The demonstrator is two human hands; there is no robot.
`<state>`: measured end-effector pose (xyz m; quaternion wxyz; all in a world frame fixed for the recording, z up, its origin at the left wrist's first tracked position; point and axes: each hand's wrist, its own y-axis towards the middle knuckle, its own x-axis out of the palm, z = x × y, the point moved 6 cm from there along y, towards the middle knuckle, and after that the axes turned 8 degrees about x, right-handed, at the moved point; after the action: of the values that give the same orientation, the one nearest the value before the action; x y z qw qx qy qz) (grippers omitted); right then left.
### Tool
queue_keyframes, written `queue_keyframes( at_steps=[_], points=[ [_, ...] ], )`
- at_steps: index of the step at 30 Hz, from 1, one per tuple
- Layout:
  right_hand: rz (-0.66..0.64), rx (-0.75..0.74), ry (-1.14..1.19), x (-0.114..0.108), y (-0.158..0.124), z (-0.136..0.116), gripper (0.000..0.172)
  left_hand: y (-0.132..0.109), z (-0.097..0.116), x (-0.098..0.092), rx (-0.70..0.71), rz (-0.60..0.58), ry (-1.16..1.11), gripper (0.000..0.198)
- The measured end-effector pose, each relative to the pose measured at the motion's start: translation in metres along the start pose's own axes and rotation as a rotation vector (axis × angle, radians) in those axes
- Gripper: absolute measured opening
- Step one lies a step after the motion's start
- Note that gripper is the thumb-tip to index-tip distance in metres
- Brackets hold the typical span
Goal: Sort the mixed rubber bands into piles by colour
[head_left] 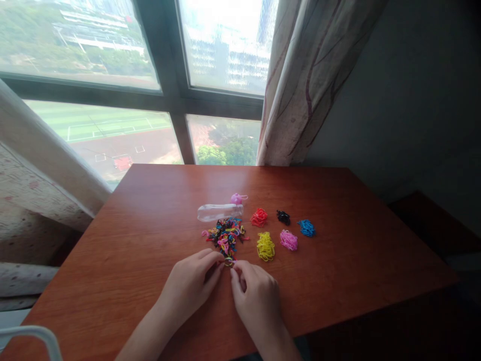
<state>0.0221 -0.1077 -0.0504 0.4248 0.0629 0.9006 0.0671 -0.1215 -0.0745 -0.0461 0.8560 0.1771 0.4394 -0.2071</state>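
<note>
A mixed pile of small coloured rubber bands (pixel 227 233) lies in front of me on the table. At the pile's near edge, my left hand (pixel 195 276) and my right hand (pixel 257 291) meet, fingertips almost touching. Between them is a little cluster of rubber bands (pixel 228 261) with yellow and dark strands, pinched from the left by thumb and index finger. My right thumb and index finger are closed together, a bit of pink band showing at their tips. How firmly each hand grips is too small to see.
Sorted heaps sit to the right: red bands (pixel 259 217), black bands (pixel 283 217), blue bands (pixel 307 228), yellow bands (pixel 265 246) and pink bands (pixel 288 239). Behind the pile lie a clear plastic bottle (pixel 216 212) and a pink cap (pixel 236 198). The wooden table (pixel 150 200) ends near a window.
</note>
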Motion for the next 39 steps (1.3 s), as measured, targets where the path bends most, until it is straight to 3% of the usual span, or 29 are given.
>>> queue_keyframes(
  at_steps=[5, 8, 13, 17, 21, 28, 39],
  points=[
    [0.018, 0.010, 0.065, -0.010, 0.000, 0.005, 0.017, 0.001, 0.000, 0.000, -0.007, -0.011, -0.008, 0.019],
    [0.062, 0.025, 0.046, -0.028, 0.011, 0.020, 0.019, 0.001, 0.000, 0.000, -0.001, -0.020, -0.008, 0.020],
    [0.201, 0.106, -0.065, -0.078, 0.057, 0.069, 0.022, -0.001, -0.001, 0.001, 0.004, -0.037, 0.015, 0.019],
    [0.212, 0.178, -0.156, -0.102, 0.097, 0.104, 0.022, -0.001, 0.000, 0.000, 0.021, -0.019, 0.018, 0.019],
    [0.121, 0.187, -0.191, -0.097, 0.117, 0.118, 0.019, 0.001, 0.002, -0.002, 0.039, -0.007, 0.015, 0.019],
    [0.073, 0.211, -0.219, -0.089, 0.122, 0.127, 0.017, 0.000, 0.000, 0.000, 0.031, -0.017, 0.022, 0.020],
    [0.052, 0.188, -0.311, -0.091, 0.118, 0.119, 0.013, 0.000, 0.002, -0.003, 0.036, -0.008, 0.028, 0.021]
  ],
)
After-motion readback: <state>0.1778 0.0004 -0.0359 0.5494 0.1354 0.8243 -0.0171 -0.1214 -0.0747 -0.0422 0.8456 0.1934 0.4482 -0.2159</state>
